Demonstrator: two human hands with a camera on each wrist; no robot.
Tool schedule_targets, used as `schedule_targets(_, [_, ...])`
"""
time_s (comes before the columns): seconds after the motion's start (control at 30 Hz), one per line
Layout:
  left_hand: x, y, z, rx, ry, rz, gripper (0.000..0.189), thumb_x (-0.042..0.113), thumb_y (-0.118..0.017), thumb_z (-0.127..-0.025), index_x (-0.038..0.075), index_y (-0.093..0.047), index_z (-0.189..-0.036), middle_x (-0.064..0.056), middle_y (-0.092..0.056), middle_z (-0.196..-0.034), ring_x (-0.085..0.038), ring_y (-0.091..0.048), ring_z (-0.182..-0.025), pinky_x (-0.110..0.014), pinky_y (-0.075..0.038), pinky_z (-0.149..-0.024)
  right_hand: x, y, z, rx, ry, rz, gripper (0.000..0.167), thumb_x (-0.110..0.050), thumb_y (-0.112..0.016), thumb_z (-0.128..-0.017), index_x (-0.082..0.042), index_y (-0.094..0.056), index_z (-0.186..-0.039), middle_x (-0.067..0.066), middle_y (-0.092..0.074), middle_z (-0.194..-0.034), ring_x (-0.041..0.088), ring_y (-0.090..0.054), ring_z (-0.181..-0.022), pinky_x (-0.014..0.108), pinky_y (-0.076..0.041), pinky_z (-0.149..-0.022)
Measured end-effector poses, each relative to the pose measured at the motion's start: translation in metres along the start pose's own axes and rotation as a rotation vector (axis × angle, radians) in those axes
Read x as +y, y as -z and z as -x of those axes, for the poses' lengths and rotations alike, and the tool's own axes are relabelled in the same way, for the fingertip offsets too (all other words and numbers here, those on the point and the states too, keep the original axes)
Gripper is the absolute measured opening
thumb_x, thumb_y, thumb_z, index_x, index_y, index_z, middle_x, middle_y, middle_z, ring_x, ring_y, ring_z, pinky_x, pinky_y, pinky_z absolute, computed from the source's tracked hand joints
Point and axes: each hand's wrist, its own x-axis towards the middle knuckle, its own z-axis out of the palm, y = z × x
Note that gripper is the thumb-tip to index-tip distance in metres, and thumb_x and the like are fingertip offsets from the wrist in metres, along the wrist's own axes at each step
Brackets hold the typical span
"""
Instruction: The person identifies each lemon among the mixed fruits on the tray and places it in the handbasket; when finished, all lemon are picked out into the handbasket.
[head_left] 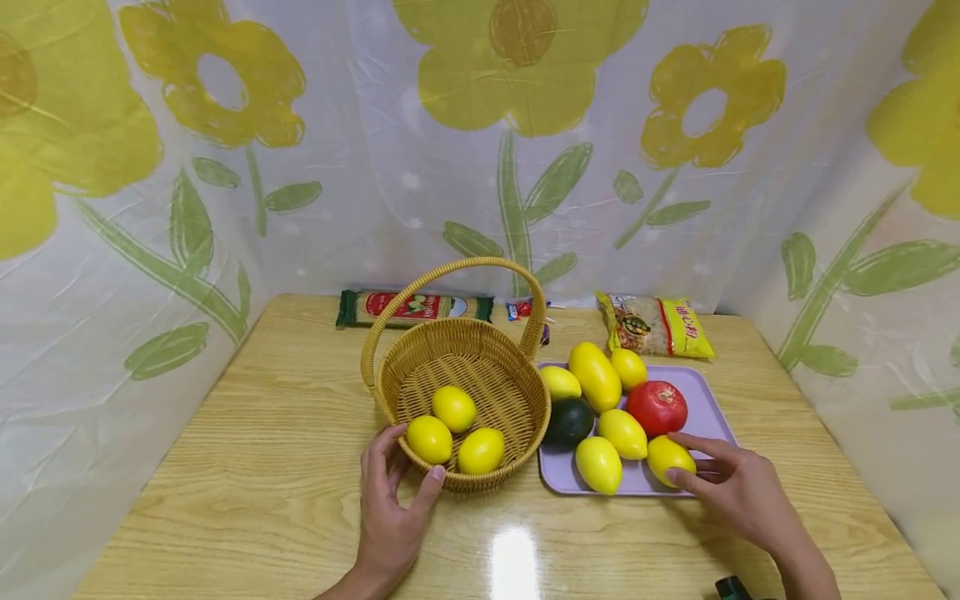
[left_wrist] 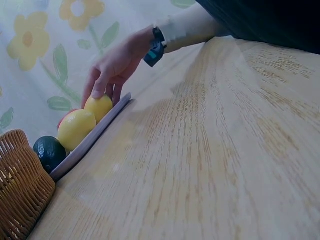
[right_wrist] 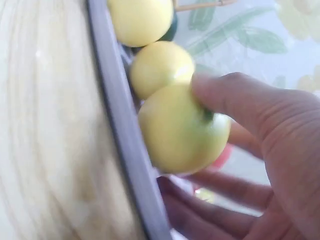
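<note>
My left hand grips the near-left rim of a woven wicker basket, thumb and fingers on either side of the edge. Three lemons lie in the basket, toward its near side. Over the near right corner of a lilac tray, my right hand pinches a lemon between thumb and fingers. That lemon is low, close by the tray's rim in the right wrist view. Around it on the tray are more lemons, a red pomegranate, a dark green avocado and a longer yellow mango.
Along the back of the table lie a green-ended noodle packet, small wrapped sweets and a yellow food bag. The basket's tall handle arches above it. Flower-printed curtain closes off the back and sides.
</note>
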Motion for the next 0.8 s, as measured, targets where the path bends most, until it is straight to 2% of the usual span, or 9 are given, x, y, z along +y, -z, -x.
schedule_targets(0.13, [0.000,0.000,0.000,0.005,-0.001,0.000,0.070,0.003,-0.079,-0.097,-0.002,-0.043,-0.156,-0.020,-0.038,-0.161,-0.037,-0.041,-0.153,-0.013,-0.035,-0.125,-0.001,0.003,0.002,-0.006,-0.006,0.013,0.051,-0.027,-0.092,-0.092,-0.012,-0.077,-0.138,0.027,-0.075,-0.133,0.014,-0.081,-0.093,0.020,-0.066,-0.076])
schedule_targets(0.23, [0.001,0.000,0.000,0.006,0.003,0.000,0.070,0.003,-0.079,-0.097,-0.002,-0.043,-0.156,-0.018,-0.039,-0.160,-0.036,-0.042,-0.153,-0.013,-0.036,-0.125,0.000,0.002,0.003,0.020,0.019,0.015,0.051,-0.026,-0.093,-0.090,-0.012,-0.077,-0.137,0.025,-0.076,-0.131,0.007,-0.078,-0.093,0.019,-0.066,-0.076])
schedule_targets(0.4, [0.001,0.000,0.000,0.003,0.009,0.006,0.069,0.004,-0.079,-0.097,0.002,-0.044,-0.157,-0.014,-0.039,-0.160,-0.036,-0.042,-0.152,-0.013,-0.035,-0.125,-0.007,0.007,0.005,0.015,0.124,-0.048,0.047,-0.015,-0.091,-0.091,-0.011,-0.077,-0.136,0.016,-0.078,-0.130,0.001,-0.074,-0.097,0.018,-0.066,-0.078])
schedule_targets(0.53, [0.001,0.000,0.001,0.004,0.011,-0.001,0.069,0.004,-0.079,-0.097,0.004,-0.045,-0.157,-0.014,-0.039,-0.159,-0.037,-0.042,-0.153,-0.013,-0.035,-0.125,-0.027,0.021,-0.003,-0.069,0.228,-0.153,0.047,-0.007,-0.086,-0.095,-0.011,-0.073,-0.140,0.011,-0.077,-0.131,0.005,-0.075,-0.103,0.018,-0.066,-0.086])
schedule_targets(0.63, [0.001,0.000,0.001,0.005,0.014,-0.009,0.070,0.004,-0.079,-0.097,0.001,-0.044,-0.157,-0.015,-0.038,-0.160,-0.038,-0.042,-0.153,-0.013,-0.035,-0.125,-0.048,0.029,-0.018,-0.158,0.296,-0.207,0.047,-0.005,-0.082,-0.098,-0.016,-0.070,-0.142,0.003,-0.074,-0.135,0.009,-0.074,-0.111,0.018,-0.063,-0.095])
schedule_targets(0.8, [0.001,0.000,0.000,0.004,0.015,-0.006,0.071,0.004,-0.080,-0.097,0.000,-0.043,-0.157,-0.018,-0.037,-0.161,-0.037,-0.041,-0.154,-0.014,-0.035,-0.126,-0.084,0.020,-0.050,-0.312,0.408,-0.264,0.046,-0.007,-0.080,-0.100,-0.019,-0.068,-0.143,0.000,-0.072,-0.137,0.013,-0.072,-0.116,0.023,-0.064,-0.099])
